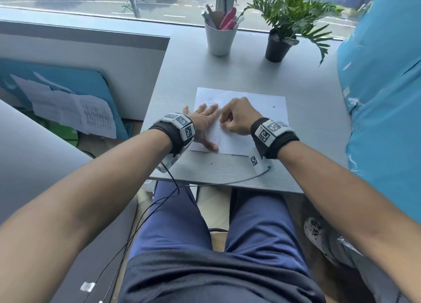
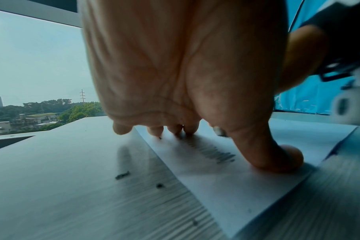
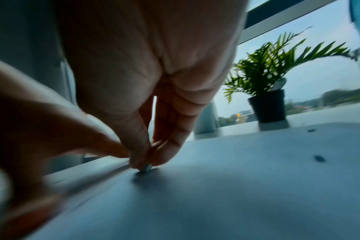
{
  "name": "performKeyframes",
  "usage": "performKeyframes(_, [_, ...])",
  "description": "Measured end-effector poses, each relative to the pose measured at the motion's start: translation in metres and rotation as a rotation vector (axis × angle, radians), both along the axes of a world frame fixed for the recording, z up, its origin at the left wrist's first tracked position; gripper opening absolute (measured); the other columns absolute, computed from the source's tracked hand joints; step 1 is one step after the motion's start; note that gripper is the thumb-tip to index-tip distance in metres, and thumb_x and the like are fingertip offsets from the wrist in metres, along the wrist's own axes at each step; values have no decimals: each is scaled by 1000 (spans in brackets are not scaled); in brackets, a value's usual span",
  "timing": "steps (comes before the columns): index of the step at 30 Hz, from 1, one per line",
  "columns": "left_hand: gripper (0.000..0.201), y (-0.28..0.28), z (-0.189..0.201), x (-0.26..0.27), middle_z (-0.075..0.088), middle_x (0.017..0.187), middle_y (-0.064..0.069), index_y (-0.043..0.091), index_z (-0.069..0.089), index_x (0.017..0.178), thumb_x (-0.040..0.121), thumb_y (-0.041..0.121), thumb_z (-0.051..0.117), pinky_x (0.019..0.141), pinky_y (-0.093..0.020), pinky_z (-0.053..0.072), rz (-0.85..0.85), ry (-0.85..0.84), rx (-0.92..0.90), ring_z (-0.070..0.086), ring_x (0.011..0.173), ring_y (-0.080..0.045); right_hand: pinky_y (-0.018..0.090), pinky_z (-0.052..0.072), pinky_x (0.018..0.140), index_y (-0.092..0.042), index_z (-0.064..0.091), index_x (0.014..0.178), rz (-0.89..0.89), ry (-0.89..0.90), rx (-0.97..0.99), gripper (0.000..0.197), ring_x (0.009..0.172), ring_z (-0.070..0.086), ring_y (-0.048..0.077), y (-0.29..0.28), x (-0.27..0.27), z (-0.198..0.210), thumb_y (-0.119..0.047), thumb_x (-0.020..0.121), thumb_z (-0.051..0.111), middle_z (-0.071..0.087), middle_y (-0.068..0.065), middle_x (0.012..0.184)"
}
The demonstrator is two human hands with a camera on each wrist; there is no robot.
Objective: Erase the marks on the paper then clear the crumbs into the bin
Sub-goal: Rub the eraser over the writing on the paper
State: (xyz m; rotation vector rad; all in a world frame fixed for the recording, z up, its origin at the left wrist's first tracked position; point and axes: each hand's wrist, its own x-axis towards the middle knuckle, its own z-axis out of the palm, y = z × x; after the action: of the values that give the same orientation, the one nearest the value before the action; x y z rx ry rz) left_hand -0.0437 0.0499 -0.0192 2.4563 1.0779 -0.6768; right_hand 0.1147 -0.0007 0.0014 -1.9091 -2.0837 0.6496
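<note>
- A white rectangular sheet of paper point(image 1: 250, 120) lies flat on a grey wood-grain tabletop point(image 1: 307, 143), at the centre of the head view.
- The left hand point(image 1: 202, 123) rests on the paper's left edge with fingers straight and spread. Its thumb point(image 2: 277, 155) and fingertips point(image 2: 189, 129) press down, holding nothing and pinning the sheet.
- The right hand point(image 1: 239, 118) sits just right of it, fingers bunched downward. They pinch a small pale eraser point(image 3: 146, 167) whose tip touches the paper at lower centre of the right wrist view.
- A smudged band of grey pencil marks point(image 2: 212, 151) remains on the paper, centre right of the left wrist view, between the left fingertips and thumb.
- Dark eraser crumbs point(image 2: 122, 175) lie scattered on the tabletop beside the paper, and more on the sheet point(image 3: 319, 158).
- Judged from this, the erasing step is in hand and not finished; clearing the crumbs has not begun.
- The next move likely calls for rubbing the eraser over the remaining marks, with the left hand holding the sheet flat so it does not crease.
- No bin shows in any view.
- At upper centre of the head view stand a white cup of pens point(image 1: 220, 38) and a small green potted plant in a black pot point(image 1: 279, 45).
</note>
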Motion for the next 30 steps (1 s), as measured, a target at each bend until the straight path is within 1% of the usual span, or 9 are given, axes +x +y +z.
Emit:
performKeyframes(4, [134, 1, -5, -3, -21, 161, 8, 26, -15, 155, 64, 74, 72, 113, -66, -4, -1, -25, 3, -15, 149, -21, 10, 42, 53, -12, 77, 73, 126, 42, -88, 10, 56, 58, 7, -44, -11, -5, -6, 74, 69, 67, -4, 64])
performKeyframes(7, [134, 1, -4, -2, -21, 161, 8, 26, -16, 154, 64, 75, 71, 114, -65, -4, -13, -10, -3, -15, 149, -21, 7, 42, 56, -13, 78, 75, 144, 36, -100, 11, 57, 59, 5, -31, -4, -1, -6, 73, 71, 68, -4, 65])
performKeyframes(11, [132, 0, 1, -2, -21, 161, 9, 26, -15, 155, 66, 73, 71, 114, -65, -4, -4, 0, -3, -14, 150, -20, 13, 48, 59, -10, 78, 78, -39, 29, 22, 8, 62, 60, 10, 14, 13, 2, -8, 72, 73, 73, 4, 73])
performKeyframes(14, [132, 0, -1, -1, -22, 161, 9, 27, -16, 154, 65, 74, 70, 114, -65, -6, -12, 8, 4, -15, 149, -20, 9, 41, 55, -11, 77, 76, 0, -5, 21, 12, 60, 57, 9, 1, 7, -3, -6, 73, 67, 71, 1, 72])
performKeyframes(20, [134, 2, -4, -2, -23, 160, 9, 28, -18, 153, 64, 76, 69, 113, -66, -5, -19, 21, -6, -15, 149, -20, 16, 53, 60, -14, 77, 74, 187, 36, -102, 11, 61, 64, 6, -41, -4, -3, -4, 74, 72, 72, -3, 70])
performKeyframes(22, [133, 0, 0, 0, -23, 160, 9, 28, -18, 153, 65, 75, 69, 114, -65, -6, -26, 30, 1, -15, 149, -20, 16, 53, 60, -13, 78, 76, 138, 52, -73, 11, 59, 62, 2, -20, 2, 0, -4, 73, 74, 71, -4, 70])
performKeyframes(25, [130, -2, 4, 0, -22, 161, 9, 27, -16, 154, 67, 73, 70, 114, -65, -7, -18, 24, -4, -15, 149, -20, 26, 55, 62, -10, 78, 75, -9, 37, 38, 8, 58, 59, 8, 11, 10, 2, -6, 73, 71, 71, 0, 68])
performKeyframes(27, [131, -2, 4, 0, -22, 161, 9, 27, -16, 154, 67, 73, 70, 113, -65, -8, -17, 29, -4, -15, 149, -20, 30, 56, 63, -10, 76, 73, -18, 4, 51, 10, 60, 61, 13, 6, 7, -1, -6, 73, 66, 70, 2, 69])
performKeyframes(30, [133, 0, 0, -1, -22, 161, 9, 28, -16, 154, 65, 75, 70, 113, -64, -7, -20, 20, 3, -15, 149, -20, 23, 55, 59, -12, 76, 74, 60, 23, -14, 11, 61, 62, 11, -30, -4, -6, -5, 75, 67, 71, 0, 71])
